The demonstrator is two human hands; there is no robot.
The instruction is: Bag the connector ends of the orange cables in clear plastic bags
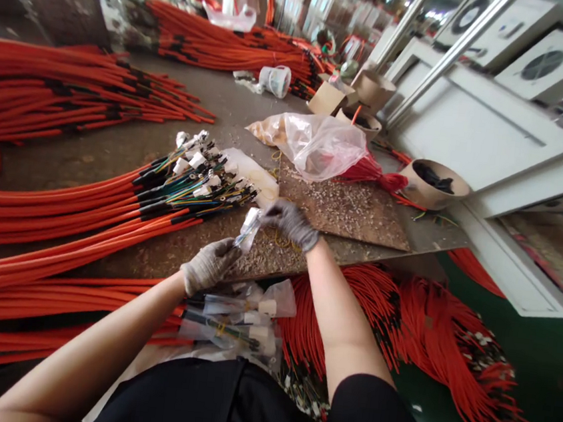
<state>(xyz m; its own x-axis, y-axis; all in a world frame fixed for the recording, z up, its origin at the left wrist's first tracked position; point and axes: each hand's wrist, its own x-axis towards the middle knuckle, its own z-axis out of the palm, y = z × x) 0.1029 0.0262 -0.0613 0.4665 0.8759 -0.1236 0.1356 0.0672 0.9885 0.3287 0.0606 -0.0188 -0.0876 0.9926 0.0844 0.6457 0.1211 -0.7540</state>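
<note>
My left hand (211,264), in a grey work glove, is closed around the lower end of a white connector with thin wires (248,226), which looks wrapped in clear plastic. My right hand (291,224), also gloved, has its fingers pinched at the upper right side of the same connector. What exactly lies between the right fingertips is too small to tell. Just left of the hands lies a bundle of orange corrugated cable harnesses (75,213), with white plugs and loose wire ends (202,172) fanned out at their tips. A white plastic sheet (252,176) sits behind.
A brown board strewn with scraps (356,212) lies right of the hands, a clear plastic bag (314,140) on its far side. Beyond are a round tub of black parts (432,183) and a white bucket (276,81). Orange cables (353,299) hang below the table's front edge.
</note>
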